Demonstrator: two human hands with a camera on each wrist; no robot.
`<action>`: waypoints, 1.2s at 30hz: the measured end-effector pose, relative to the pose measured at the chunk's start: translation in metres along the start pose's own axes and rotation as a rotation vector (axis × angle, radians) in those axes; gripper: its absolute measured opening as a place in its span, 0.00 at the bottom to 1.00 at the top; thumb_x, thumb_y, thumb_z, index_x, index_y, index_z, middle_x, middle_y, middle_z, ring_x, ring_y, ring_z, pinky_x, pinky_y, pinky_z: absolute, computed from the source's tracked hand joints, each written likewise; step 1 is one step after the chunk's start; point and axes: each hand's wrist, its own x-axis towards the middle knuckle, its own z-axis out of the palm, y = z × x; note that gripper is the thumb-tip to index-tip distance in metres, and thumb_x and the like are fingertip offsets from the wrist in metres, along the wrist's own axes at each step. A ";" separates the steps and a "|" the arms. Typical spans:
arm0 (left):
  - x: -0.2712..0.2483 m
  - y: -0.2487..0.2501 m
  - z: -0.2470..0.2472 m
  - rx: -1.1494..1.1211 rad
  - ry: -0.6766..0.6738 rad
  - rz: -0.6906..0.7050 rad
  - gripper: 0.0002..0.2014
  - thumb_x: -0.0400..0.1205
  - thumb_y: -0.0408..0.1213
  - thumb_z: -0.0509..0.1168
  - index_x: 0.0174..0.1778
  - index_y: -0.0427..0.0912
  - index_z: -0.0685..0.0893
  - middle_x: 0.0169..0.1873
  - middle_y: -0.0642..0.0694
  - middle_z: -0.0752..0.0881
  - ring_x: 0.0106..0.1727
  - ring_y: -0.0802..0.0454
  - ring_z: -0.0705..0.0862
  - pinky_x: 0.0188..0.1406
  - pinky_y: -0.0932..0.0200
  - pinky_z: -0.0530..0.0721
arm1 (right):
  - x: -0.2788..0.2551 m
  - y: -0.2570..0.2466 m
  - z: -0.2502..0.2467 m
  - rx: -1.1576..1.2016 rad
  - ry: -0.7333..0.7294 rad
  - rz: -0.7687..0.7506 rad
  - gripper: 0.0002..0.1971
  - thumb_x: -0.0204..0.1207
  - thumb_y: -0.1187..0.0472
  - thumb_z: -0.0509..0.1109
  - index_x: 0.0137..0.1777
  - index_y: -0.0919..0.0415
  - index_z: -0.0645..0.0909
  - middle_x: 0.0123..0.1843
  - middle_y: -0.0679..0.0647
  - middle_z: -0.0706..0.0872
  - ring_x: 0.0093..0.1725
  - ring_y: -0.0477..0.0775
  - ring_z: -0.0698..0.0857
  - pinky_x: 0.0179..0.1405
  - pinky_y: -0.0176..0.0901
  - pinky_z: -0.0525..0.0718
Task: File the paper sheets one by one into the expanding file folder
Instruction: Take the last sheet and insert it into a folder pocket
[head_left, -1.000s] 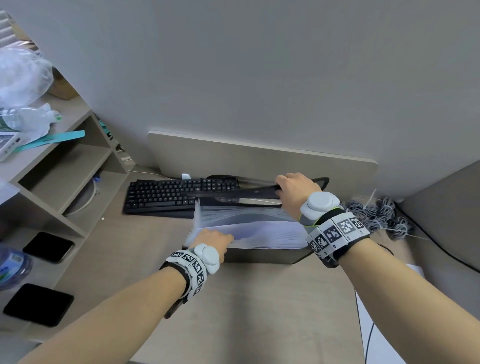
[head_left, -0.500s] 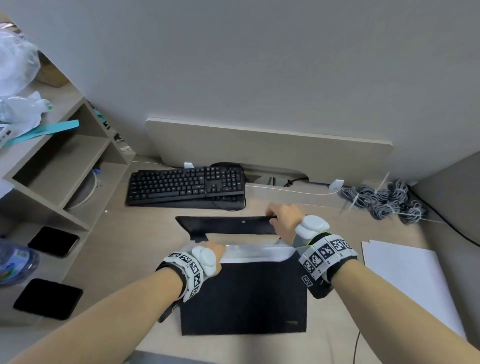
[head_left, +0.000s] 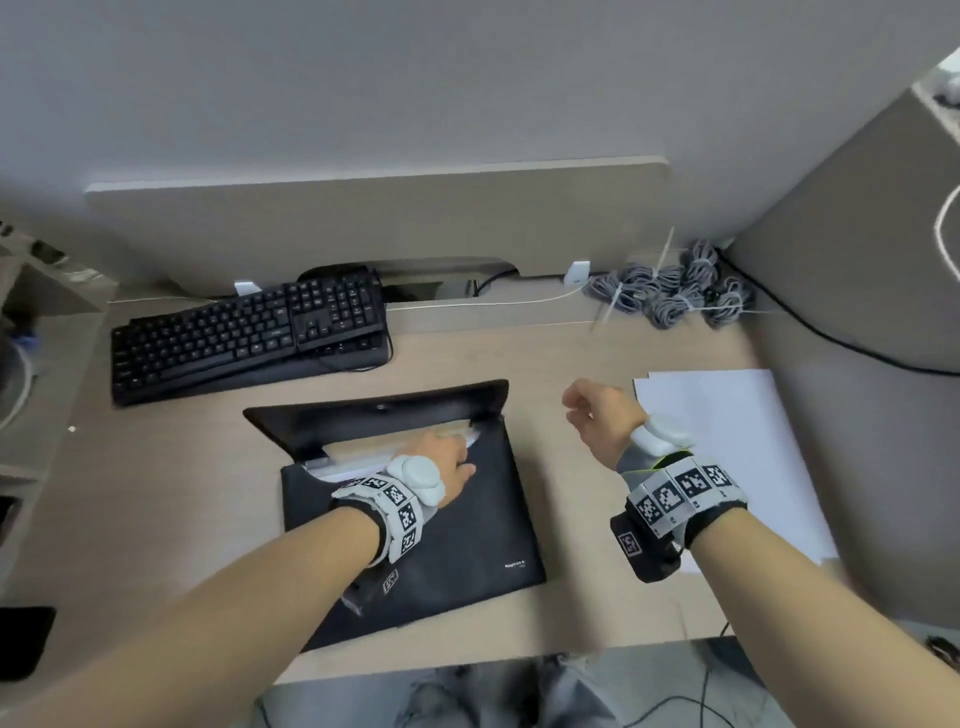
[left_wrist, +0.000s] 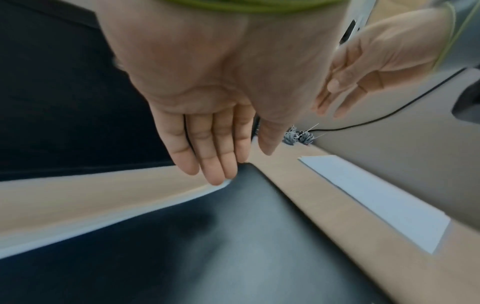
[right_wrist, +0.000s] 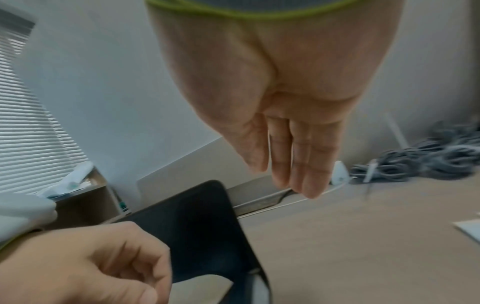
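The black expanding file folder (head_left: 467, 540) lies flat on the desk, its flap (head_left: 379, 410) open toward the keyboard and pale pockets showing at the mouth. My left hand (head_left: 457, 457) rests at that mouth; in the left wrist view its straight fingers (left_wrist: 218, 174) touch the folder's (left_wrist: 233, 246) top edge. My right hand (head_left: 576, 410) hovers empty above the desk between the folder and the stack of white paper sheets (head_left: 727, 447). Its fingers (right_wrist: 309, 164) hang straight and hold nothing.
A black keyboard (head_left: 249, 332) lies behind the folder. Grey cable bundles (head_left: 675, 296) sit at the back right, beside a grey partition (head_left: 857, 260). A shelf unit stands at the left, with a black phone (head_left: 21, 639) at the near left.
The folder went from standing upright to lying flat with the flap open. My right hand let go of the flap and moved right, toward the paper stack. My left hand stayed at the mouth.
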 end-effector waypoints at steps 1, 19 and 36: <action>0.007 0.021 0.004 0.000 -0.006 0.003 0.11 0.82 0.50 0.61 0.45 0.46 0.80 0.45 0.48 0.86 0.47 0.45 0.84 0.48 0.50 0.85 | -0.005 0.020 -0.008 0.014 0.016 0.024 0.09 0.78 0.63 0.66 0.58 0.59 0.81 0.52 0.57 0.88 0.53 0.61 0.85 0.53 0.47 0.82; 0.106 0.249 0.097 -0.379 -0.209 -0.237 0.20 0.83 0.40 0.62 0.23 0.44 0.72 0.24 0.46 0.76 0.29 0.47 0.75 0.30 0.61 0.68 | -0.062 0.319 -0.053 0.147 0.008 0.448 0.14 0.78 0.58 0.65 0.64 0.54 0.79 0.62 0.56 0.84 0.56 0.60 0.85 0.51 0.42 0.80; 0.137 0.267 0.139 -0.976 -0.207 -0.549 0.12 0.74 0.43 0.73 0.41 0.38 0.82 0.38 0.40 0.87 0.46 0.41 0.84 0.58 0.43 0.83 | -0.057 0.341 -0.022 0.194 -0.004 0.423 0.18 0.78 0.57 0.68 0.67 0.60 0.78 0.63 0.56 0.83 0.61 0.57 0.82 0.53 0.37 0.72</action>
